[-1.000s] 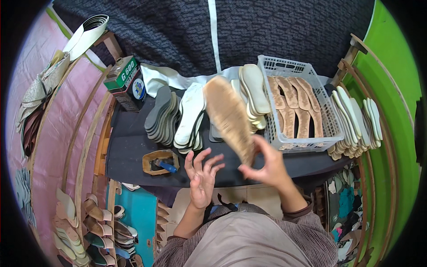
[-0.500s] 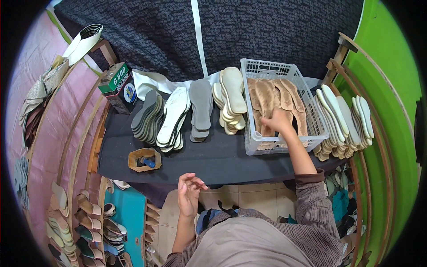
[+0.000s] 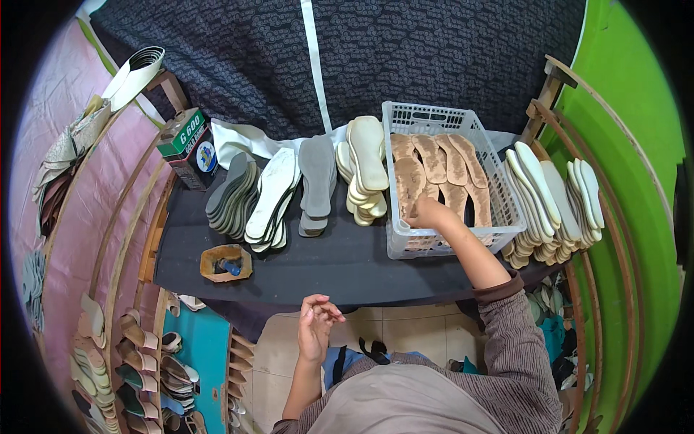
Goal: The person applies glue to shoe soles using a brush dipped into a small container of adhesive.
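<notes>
My right hand (image 3: 426,213) reaches into the near left part of a clear plastic basket (image 3: 463,244). Its fingers are closed at the near end of a brown, blotchy insole (image 3: 410,176), and the fingertips are partly hidden. More brown insoles (image 3: 454,160) lie in rows inside the basket, around and beyond this hand. My left hand (image 3: 316,329) hangs in front of the table edge, with fingers apart, loosely bent and holding nothing.
On the dark tabletop (image 3: 311,267), left of the basket, stand stacks of cream (image 3: 367,159), grey (image 3: 316,173), white (image 3: 275,192) and dark soles (image 3: 233,195). More pale stacks (image 3: 542,195) flank its right side. A small open box (image 3: 225,263) and a can (image 3: 189,148) are at left.
My right hand has moved left and lower in the basket, and a brown insole now lies along its left side. My left hand has dropped slightly. The view has shifted a little.
</notes>
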Demonstrator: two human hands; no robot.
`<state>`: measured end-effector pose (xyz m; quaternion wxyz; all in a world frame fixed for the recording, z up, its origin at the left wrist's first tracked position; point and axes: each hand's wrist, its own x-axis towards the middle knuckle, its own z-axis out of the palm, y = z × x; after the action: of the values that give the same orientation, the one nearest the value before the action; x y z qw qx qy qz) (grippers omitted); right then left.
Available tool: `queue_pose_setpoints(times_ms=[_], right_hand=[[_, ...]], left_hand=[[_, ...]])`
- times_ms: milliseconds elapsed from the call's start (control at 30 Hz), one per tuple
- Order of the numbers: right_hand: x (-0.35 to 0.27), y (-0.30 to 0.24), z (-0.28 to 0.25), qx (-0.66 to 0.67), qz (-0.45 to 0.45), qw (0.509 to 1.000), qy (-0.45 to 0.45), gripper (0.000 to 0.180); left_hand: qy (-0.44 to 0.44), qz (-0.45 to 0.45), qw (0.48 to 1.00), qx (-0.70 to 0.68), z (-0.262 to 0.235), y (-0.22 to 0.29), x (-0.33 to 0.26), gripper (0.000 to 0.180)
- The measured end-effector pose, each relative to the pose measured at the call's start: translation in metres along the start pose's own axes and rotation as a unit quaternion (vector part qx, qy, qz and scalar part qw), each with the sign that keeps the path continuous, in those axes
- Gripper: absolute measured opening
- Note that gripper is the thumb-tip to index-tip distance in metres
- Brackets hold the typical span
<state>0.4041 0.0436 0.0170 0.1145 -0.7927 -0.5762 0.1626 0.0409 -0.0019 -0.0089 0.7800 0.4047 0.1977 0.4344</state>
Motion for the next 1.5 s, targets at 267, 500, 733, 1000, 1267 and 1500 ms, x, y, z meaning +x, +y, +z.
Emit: queue_pose_setpoints(times_ms=[267,500,733,1000,1267,1500], right_hand=[[-0.002,-0.005,-0.005,-0.048,0.050,0.997,-0.017,0.079],[-0.011,-0.028,-0.016,-0.092,0.076,0.993,-0.007,0.069],[-0.008,-0.015,-0.017,-0.131,0.099,0.986,-0.031,0.051],[-0.048,-0.109,-0.039,0.099,-0.022,0.911,0.401,0.014],[0.011,-0.194,0.048,0.152,-0.189,0.951,0.194,0.050],[0.071,-0.190,0.114,0.010,-0.053,0.972,0.229,0.067]], left_hand=[[-0.002,-0.005,1.000,0.001,0.002,-0.004,0.009,0.035],[-0.003,-0.023,1.000,0.003,0.001,-0.002,0.009,0.036],[0.024,-0.008,1.000,-0.003,-0.007,0.014,0.003,0.035],[0.082,0.036,0.996,0.026,-0.044,0.044,-0.008,0.035],[0.112,0.063,0.992,0.019,-0.069,0.072,-0.006,0.035],[0.126,0.078,0.989,0.020,-0.105,0.099,0.002,0.034]])
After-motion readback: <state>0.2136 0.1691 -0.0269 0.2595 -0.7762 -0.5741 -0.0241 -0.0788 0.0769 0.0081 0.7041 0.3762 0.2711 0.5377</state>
